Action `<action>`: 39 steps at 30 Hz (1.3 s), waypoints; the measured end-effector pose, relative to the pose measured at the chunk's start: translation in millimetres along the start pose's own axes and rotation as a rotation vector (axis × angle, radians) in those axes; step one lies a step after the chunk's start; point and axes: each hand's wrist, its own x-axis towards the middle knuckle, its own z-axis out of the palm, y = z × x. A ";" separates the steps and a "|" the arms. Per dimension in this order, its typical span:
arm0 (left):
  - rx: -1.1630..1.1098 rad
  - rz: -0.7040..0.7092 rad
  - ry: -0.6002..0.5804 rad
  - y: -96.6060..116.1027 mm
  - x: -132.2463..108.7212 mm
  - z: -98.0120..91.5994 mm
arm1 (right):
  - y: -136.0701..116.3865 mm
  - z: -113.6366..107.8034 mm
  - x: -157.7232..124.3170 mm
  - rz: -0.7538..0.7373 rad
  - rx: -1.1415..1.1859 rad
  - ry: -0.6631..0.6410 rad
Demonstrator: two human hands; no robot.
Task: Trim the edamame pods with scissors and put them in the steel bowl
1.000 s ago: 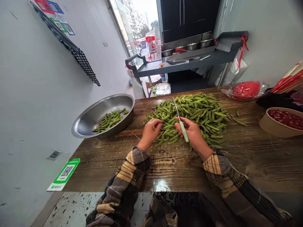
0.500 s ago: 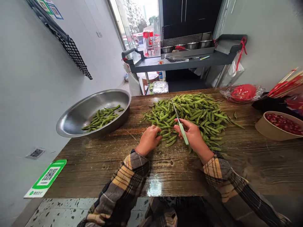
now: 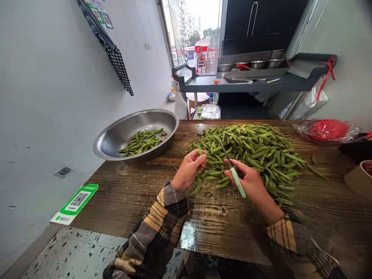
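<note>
My left hand [image 3: 189, 169] pinches a green soybean pod [image 3: 200, 152] between thumb and fingertips, just over the near left edge of the pod pile [image 3: 252, 145]. In my right hand [image 3: 247, 179] are scissors [image 3: 237, 182] with a pale green handle, seen nearly edge-on. Their thin metal blades point away from me and to the left, above the pile. Whether the blades are apart cannot be made out. A few loose pods [image 3: 197, 187] lie below my left hand on the wooden table [image 3: 139, 209]. Further left, a steel basin [image 3: 109, 141] holds more pods.
A red bundle in clear plastic [image 3: 328, 131] lies at the back right, with a paper tub [image 3: 357, 180] nearer on the right. A green QR card [image 3: 76, 203] sits at the table's left edge. Beyond the table stands a grey cart [image 3: 244, 87].
My left hand has risen slightly from the pile with a pod in its fingertips. The right hand still holds the scissors. The camera view has turned left, shifting everything rightward.
</note>
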 end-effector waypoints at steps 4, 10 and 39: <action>-0.146 -0.078 0.000 5.1 -3.5 0.4 | 1.3 2.6 -2.1 -0.027 -0.100 -0.045; -0.125 -0.075 0.043 9.6 -7.1 6.3 | -2.1 6.5 -4.1 0.009 -0.036 -0.156; 0.082 -0.091 -0.098 0.9 -9.2 13.5 | -0.3 9.1 -2.4 0.049 0.050 -0.186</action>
